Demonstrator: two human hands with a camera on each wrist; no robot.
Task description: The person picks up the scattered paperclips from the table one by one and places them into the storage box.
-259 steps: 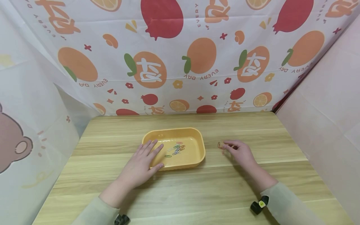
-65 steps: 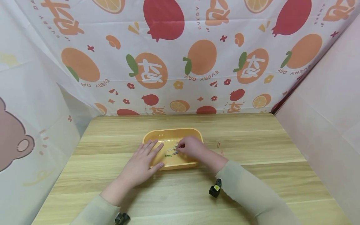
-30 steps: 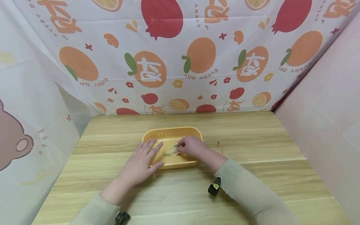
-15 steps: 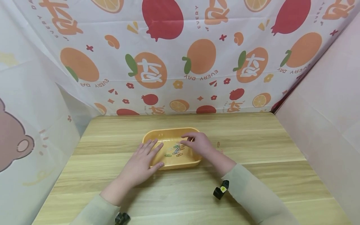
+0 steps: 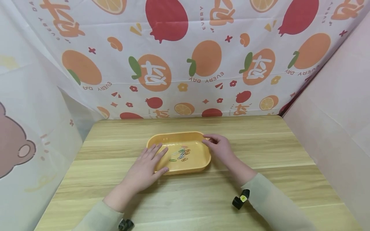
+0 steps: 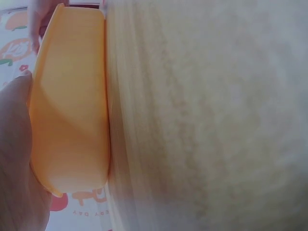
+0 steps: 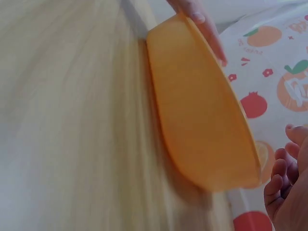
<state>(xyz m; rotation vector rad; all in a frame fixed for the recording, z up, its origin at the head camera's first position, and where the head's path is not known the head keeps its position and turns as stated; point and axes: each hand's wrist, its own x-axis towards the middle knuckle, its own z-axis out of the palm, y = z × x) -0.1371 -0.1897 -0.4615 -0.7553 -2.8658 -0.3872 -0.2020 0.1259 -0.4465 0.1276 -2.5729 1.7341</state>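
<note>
A shallow yellow plastic tray [image 5: 185, 171] stands on the table, with several coloured paper clips [image 5: 182, 154] heaped near its middle. A green paper clip [image 5: 172, 160] lies apart on the tray floor, left of the heap. My left hand [image 5: 144, 168] rests over the tray's left end, fingers spread and fairly straight. At the right rim hovers my right hand [image 5: 220, 149], thumb and forefinger parted with nothing visible between them. From the right wrist, its loosely bent fingers [image 7: 279, 180] show beside the tray's outer wall [image 7: 202, 106]. The table just under the right hand is hidden.
The wood-grain table [image 5: 190, 202] reaches back to a fruit-print cloth [image 5: 179, 93]. Pale cloth hangs at both sides. Each sleeve carries a black wrist camera, the right one [image 5: 241, 199] low over the table.
My right hand picked at paper clips on the table, reached into the tray, then opened and withdrew rightward. An orange clip now lies at the heap's front. My left hand has stayed put.
</note>
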